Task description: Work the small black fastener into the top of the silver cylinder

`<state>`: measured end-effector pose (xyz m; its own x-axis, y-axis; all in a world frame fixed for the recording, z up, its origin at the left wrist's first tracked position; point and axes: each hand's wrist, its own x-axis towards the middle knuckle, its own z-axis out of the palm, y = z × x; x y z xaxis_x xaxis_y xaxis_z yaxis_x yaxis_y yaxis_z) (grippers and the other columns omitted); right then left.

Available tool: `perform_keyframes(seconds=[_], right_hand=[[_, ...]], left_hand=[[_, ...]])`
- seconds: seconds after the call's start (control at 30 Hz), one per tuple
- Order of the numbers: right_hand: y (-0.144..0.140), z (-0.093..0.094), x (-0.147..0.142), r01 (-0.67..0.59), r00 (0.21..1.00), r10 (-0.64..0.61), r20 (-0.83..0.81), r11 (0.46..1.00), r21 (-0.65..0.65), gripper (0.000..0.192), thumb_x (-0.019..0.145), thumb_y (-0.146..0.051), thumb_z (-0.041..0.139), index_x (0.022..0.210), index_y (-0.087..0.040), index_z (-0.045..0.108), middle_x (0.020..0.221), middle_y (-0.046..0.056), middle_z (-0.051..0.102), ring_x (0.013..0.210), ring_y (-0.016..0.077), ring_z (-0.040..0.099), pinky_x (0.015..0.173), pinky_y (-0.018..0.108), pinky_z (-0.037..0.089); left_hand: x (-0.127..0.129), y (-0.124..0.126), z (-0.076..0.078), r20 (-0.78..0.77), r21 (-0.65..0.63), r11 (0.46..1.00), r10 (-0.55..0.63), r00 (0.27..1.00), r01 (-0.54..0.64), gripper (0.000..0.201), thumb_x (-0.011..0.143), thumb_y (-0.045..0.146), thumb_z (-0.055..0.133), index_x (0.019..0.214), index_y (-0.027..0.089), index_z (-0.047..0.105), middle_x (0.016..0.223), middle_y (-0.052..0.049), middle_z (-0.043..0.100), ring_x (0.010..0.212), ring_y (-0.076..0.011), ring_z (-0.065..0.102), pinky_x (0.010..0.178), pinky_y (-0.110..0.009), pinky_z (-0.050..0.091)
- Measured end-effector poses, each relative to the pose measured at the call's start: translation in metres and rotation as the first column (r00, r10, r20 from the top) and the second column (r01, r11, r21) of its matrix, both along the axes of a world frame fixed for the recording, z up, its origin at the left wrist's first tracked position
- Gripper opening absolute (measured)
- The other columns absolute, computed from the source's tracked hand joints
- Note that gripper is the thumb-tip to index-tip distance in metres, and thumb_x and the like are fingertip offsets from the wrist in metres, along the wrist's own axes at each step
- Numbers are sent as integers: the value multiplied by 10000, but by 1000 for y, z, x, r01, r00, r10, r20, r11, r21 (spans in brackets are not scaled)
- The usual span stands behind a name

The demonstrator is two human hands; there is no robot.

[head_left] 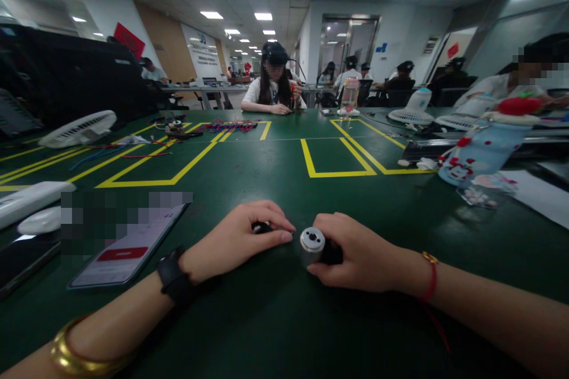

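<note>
My right hand (355,251) is closed around a short silver metal cylinder (313,243), which stands upright at the green table (249,320). Its round top face has a dark centre and small holes. A black part shows beside it, under my fingers. To its left, my left hand (253,228) is closed, with thumb and forefinger brought together close to the cylinder but apart from it. Something dark with a light glint shows inside the curled left fingers; its kind is hidden, and anything at the fingertips is too small to tell.
A phone (133,243) lies left of my left arm, beside another dark phone (26,260) and white items. Yellow tape (342,175) marks the table. A blue bottle (482,148) stands right, near fans (413,108). Wires (231,125) lie further back; a person (273,86) sits opposite.
</note>
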<state>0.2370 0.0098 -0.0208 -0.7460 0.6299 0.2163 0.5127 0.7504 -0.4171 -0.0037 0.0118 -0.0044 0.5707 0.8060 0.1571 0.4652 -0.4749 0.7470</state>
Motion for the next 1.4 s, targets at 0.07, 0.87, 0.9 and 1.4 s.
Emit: perform_keyframes(seconds=[0.07,0.87,0.9,1.4], right_hand=[[0,0,0,2,1000,-2,1,1000,3,229,751,-323,680,848,-182,527,800,2,560,682,142,459,623,283,326],[-1,-1,-1,5,1000,-5,-6,1000,-9,271,756,-316,677,957,-173,564,885,34,602,770,179,517,696,316,371],[-1,-1,-1,7,1000,-7,-1,1000,-9,269,756,-319,676,953,-171,567,882,37,601,766,179,517,691,316,370],[-1,1,0,-3,1000,3,-23,1000,8,229,739,-296,690,847,-188,520,817,1,573,705,146,472,654,287,345]], left_hand=[[2,-2,4,37,40,996,73,997,-75,173,885,330,621,985,239,729,997,-26,655,916,-181,616,836,-313,468],[27,-20,5,155,130,987,70,986,-90,198,914,222,593,1048,285,725,996,-1,623,926,-142,596,815,-270,466],[27,-20,5,144,124,989,58,988,-76,193,915,223,593,1038,284,728,995,-1,621,925,-141,595,815,-269,466],[14,-7,-1,98,-97,974,215,972,-206,271,945,377,497,1058,230,694,1003,-20,695,923,-188,616,809,-307,453]])
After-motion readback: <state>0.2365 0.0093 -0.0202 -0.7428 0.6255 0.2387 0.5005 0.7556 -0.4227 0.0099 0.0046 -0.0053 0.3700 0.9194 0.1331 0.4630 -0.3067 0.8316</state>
